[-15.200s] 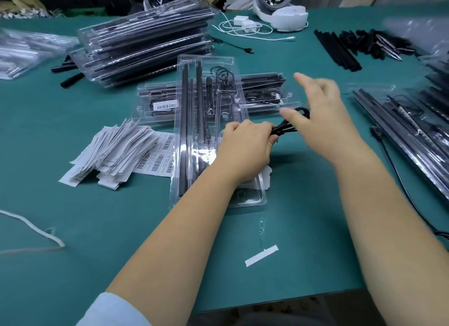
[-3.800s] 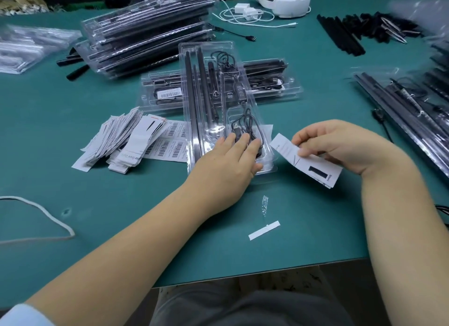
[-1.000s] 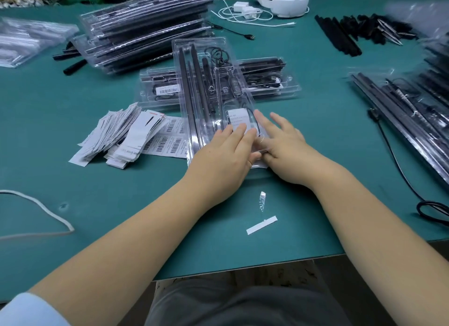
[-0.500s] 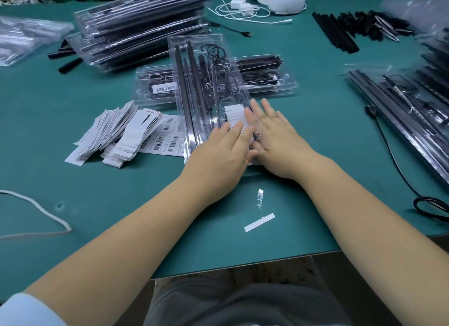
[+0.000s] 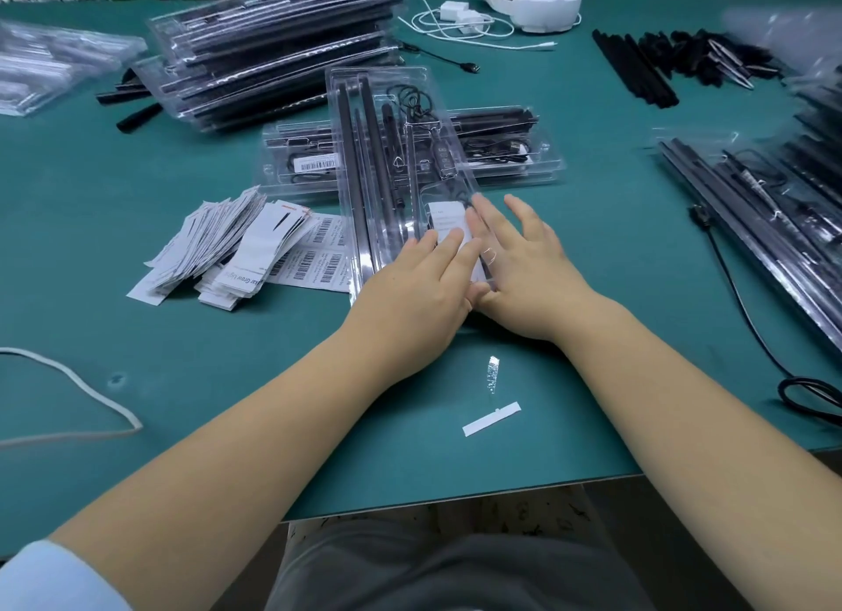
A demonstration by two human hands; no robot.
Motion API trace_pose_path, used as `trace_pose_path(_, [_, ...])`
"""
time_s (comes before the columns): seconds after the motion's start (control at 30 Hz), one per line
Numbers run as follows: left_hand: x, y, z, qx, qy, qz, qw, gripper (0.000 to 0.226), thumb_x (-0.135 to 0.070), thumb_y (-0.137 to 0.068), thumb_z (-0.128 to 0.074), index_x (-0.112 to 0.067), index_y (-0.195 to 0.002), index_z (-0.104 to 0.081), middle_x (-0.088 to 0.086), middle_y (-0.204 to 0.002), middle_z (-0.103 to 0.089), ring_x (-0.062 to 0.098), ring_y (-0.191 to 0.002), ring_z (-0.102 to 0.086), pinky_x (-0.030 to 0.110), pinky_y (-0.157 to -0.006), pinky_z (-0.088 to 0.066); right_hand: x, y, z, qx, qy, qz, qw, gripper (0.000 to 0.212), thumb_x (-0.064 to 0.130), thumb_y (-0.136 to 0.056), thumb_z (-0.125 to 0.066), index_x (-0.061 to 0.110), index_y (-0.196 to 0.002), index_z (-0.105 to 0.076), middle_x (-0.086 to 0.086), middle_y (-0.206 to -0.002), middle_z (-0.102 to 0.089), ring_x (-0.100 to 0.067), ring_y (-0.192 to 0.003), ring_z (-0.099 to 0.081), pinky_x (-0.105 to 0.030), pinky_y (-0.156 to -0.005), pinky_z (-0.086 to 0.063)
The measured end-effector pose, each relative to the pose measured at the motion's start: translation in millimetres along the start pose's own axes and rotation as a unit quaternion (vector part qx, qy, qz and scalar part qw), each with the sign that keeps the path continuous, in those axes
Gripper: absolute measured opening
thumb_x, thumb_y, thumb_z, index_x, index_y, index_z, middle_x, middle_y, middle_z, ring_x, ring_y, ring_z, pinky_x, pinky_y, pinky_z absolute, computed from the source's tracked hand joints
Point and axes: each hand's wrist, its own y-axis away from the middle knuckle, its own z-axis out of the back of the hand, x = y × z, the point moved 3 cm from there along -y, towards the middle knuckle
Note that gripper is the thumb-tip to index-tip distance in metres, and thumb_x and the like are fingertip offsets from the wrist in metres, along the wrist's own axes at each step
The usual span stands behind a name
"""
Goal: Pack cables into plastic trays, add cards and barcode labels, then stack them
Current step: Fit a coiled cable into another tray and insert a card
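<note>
On the green tabletop point(image 5: 182, 350), a long clear plastic tray point(image 5: 387, 154) lay lengthwise, running from about 12 o'clock down toward the person, packed with dark rods and a coiled black cable. Its far half rested across another clear packed tray point(image 5: 501, 154) set crosswise, which bore a white barcode label point(image 5: 317, 164) at its 9 o'clock end.

Both hands lay flat on the near end of the long tray. The left hand point(image 5: 410, 296) had its fingers straight and close together, pressing down on the tray's clear cover. The right hand point(image 5: 524, 273), just beside it at 3 o'clock and touching it at the thumb, had its fingers spread and laid flat, its inner fingers on the cover and its outer ones reaching past the tray's edge. Between and under the fingertips a white printed card point(image 5: 444, 221) showed inside the tray.

At 9 o'clock from the hands, a fanned heap of white printed cards point(image 5: 214, 246) lay touching a sheet of barcode labels point(image 5: 314, 259), which was partly tucked under the tray. At 11 o'clock stood a tall stack of filled clear trays point(image 5: 273, 50). At 3 o'clock more filled trays point(image 5: 752, 209) lay slanted at the tabletop's edge, with a thin black cable point(image 5: 738, 300) trailing beside them. At 1 o'clock sat a pile of loose black rods point(image 5: 638, 68). A small white paper strip point(image 5: 491, 418) lay at 6 o'clock, between the forearms.
</note>
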Motion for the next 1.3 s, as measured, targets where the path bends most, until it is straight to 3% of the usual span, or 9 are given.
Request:
trace_pose_path(0.17, [-0.8, 0.3, -0.4, 0.001, -0.013, -0.002, 1.000, 0.048, -0.025, -0.091, -0.038, 0.010, -0.113, -0.062, 0.029, -0.111, -0.064, 0.047, -0.096, -0.063, 0.056, -0.079, -0.051, -1.8, -3.3, 0.7, -0.011, -0.044, 0.010, 0.999, 0.093, 0.064, -0.071, -0.022, 0.020, -0.151, -0.003, 0.009, -0.158, 0.005, -0.020, -0.144, 0.008, -0.036, -0.115, 0.002])
trace_pose_path(0.3, [-0.5, -0.3, 0.4, 0.008, -0.009, -0.003, 1.000, 0.048, -0.025, -0.091, -0.040, 0.011, -0.113, -0.061, 0.030, -0.112, -0.063, 0.048, -0.096, -0.063, 0.056, -0.081, -0.051, -2.3, -5.9, 2.7, -0.015, -0.119, -0.010, 0.993, 0.095, 0.064, -0.067, -0.033, 0.028, -0.151, -0.006, 0.011, -0.157, -0.009, -0.020, -0.138, -0.010, -0.036, -0.111, -0.010])
trace_pose_path(0.47, [-1.6, -1.2, -0.7, 0.016, -0.008, -0.007, 1.000, 0.049, -0.026, -0.091, -0.039, 0.013, -0.112, -0.061, 0.031, -0.110, -0.063, 0.046, -0.096, -0.063, 0.057, -0.080, -0.051, -4.6, -11.8, -1.0, -0.020, -0.135, -0.020, 0.990, 0.075, 0.051, -0.085, -0.046, 0.034, -0.150, -0.012, 0.010, -0.155, -0.012, -0.024, -0.131, -0.019, -0.039, -0.108, -0.016])
trace_pose_path(0.6, [-0.6, -0.6, -0.5, 0.012, -0.012, -0.007, 1.000, 0.048, -0.025, -0.091, -0.040, 0.012, -0.113, -0.061, 0.031, -0.109, -0.064, 0.047, -0.095, -0.063, 0.056, -0.081, -0.051, -7.0, -13.0, -5.0, -0.012, -0.103, -0.003, 0.995, 0.064, 0.047, -0.093, -0.041, 0.039, -0.149, -0.011, 0.009, -0.157, -0.003, -0.021, -0.132, -0.013, -0.039, -0.108, -0.011])
trace_pose_path(0.8, [-1.6, -1.6, -1.9, 0.012, -0.003, 0.004, 1.000, 0.048, -0.024, -0.090, -0.041, 0.013, -0.114, -0.060, 0.031, -0.112, -0.062, 0.049, -0.098, -0.062, 0.058, -0.083, -0.050, -7.8, -14.3, -2.6, -0.041, -0.204, -0.013, 0.978, 0.046, 0.045, -0.096, -0.037, 0.049, -0.141, -0.028, 0.008, -0.156, -0.013, -0.020, -0.137, -0.015, -0.037, -0.109, -0.009])
trace_pose_path(0.9, [-1.6, -4.1, -2.9, 0.016, -0.004, 0.012, 1.000, 0.050, -0.026, -0.091, -0.038, 0.013, -0.115, -0.059, 0.032, -0.112, -0.062, 0.051, -0.099, -0.061, 0.058, -0.083, -0.048, -8.1, -16.3, -3.4, -0.048, -0.183, -0.048, 0.981, 0.054, 0.044, -0.096, -0.040, 0.043, -0.146, -0.021, -0.002, -0.154, -0.018, -0.024, -0.136, -0.022, -0.039, -0.109, -0.014])
trace_pose_path(1.07, [0.1, -4.2, -5.6, 0.030, -0.009, 0.020, 0.999, 0.051, -0.027, -0.092, -0.038, 0.013, -0.116, -0.059, 0.032, -0.114, -0.061, 0.050, -0.099, -0.061, 0.056, -0.084, -0.049, -7.4, -17.1, -1.5, -0.065, -0.172, -0.059, 0.981, 0.056, 0.043, -0.097, -0.039, 0.034, -0.148, -0.020, -0.003, -0.133, -0.044, -0.024, -0.125, -0.032, -0.036, -0.101, -0.024])
trace_pose_path(1.2, [0.6, -4.8, -4.3, 0.023, -0.020, 0.014, 0.999, 0.049, -0.027, -0.091, -0.038, 0.012, -0.111, -0.061, 0.028, -0.109, -0.064, 0.044, -0.093, -0.064, 0.051, -0.079, -0.052, -5.1, -15.6, -1.8, -0.049, -0.134, -0.059, 0.988, 0.053, 0.039, -0.100, -0.029, 0.032, -0.150, -0.013, 0.000, -0.136, -0.042, -0.024, -0.126, -0.030, -0.037, -0.102, -0.022])
trace_pose_path(1.3, [-1.1, -3.8, -1.6, 0.005, -0.008, 0.006, 1.000, 0.048, -0.026, -0.091, -0.038, 0.012, -0.109, -0.062, 0.028, -0.107, -0.065, 0.044, -0.091, -0.065, 0.050, -0.077, -0.053, -5.7, -14.9, 0.8, -0.028, -0.169, -0.035, 0.985, 0.053, 0.035, -0.101, -0.031, 0.028, -0.151, -0.014, 0.001, -0.143, -0.039, -0.024, -0.131, -0.028, -0.039, -0.106, -0.019])
